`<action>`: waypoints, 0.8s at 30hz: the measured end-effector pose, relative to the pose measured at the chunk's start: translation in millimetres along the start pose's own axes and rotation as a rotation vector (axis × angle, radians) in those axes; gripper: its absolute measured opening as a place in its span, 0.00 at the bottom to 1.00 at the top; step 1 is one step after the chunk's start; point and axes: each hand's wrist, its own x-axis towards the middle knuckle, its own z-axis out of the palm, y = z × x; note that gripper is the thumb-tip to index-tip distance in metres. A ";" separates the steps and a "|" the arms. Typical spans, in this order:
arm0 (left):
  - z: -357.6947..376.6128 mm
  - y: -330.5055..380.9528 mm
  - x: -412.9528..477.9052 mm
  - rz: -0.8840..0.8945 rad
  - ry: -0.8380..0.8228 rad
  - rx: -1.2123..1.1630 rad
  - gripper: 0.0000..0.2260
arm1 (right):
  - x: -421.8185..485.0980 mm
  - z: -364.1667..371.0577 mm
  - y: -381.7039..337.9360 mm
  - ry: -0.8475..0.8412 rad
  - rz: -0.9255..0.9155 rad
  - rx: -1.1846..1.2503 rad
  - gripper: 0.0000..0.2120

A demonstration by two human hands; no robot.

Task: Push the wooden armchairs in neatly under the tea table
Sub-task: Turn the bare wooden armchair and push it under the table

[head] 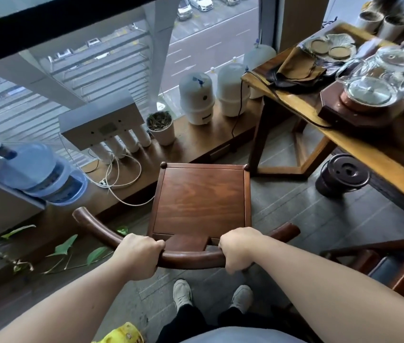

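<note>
A dark wooden armchair [201, 196] with a square seat and a curved back rail stands on the floor in front of me, facing the window sill. My left hand [139, 253] and my right hand [241, 247] both grip that back rail, one on each side of the centre splat. The tea table [359, 147], a yellow-brown wooden slab on crossed legs, stands to the right of the chair, apart from it. A second wooden armchair [394, 258] shows partly at the right edge, beside the table.
On the table sit a glass kettle on a stove [369, 95], a cloth and coasters. A dark lidded bucket [342, 175] stands under the table edge. White water tanks [197, 97], a potted plant [160, 127], a filter unit and cables line the sill. A water bottle [40, 169] lies at left.
</note>
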 end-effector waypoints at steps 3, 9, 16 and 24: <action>-3.8 3.2 2.4 0.025 0.014 0.022 0.10 | -4.5 3.7 -0.2 -0.007 0.021 0.016 0.14; -18.7 8.5 17.0 0.094 0.041 0.057 0.09 | -14.2 17.5 8.7 0.020 0.079 0.092 0.14; -44.4 26.0 40.9 0.200 0.045 0.111 0.10 | -31.2 37.4 30.3 0.034 0.157 0.200 0.17; -57.6 36.6 68.9 0.325 0.085 0.155 0.11 | -52.6 48.5 45.3 0.089 0.216 0.261 0.13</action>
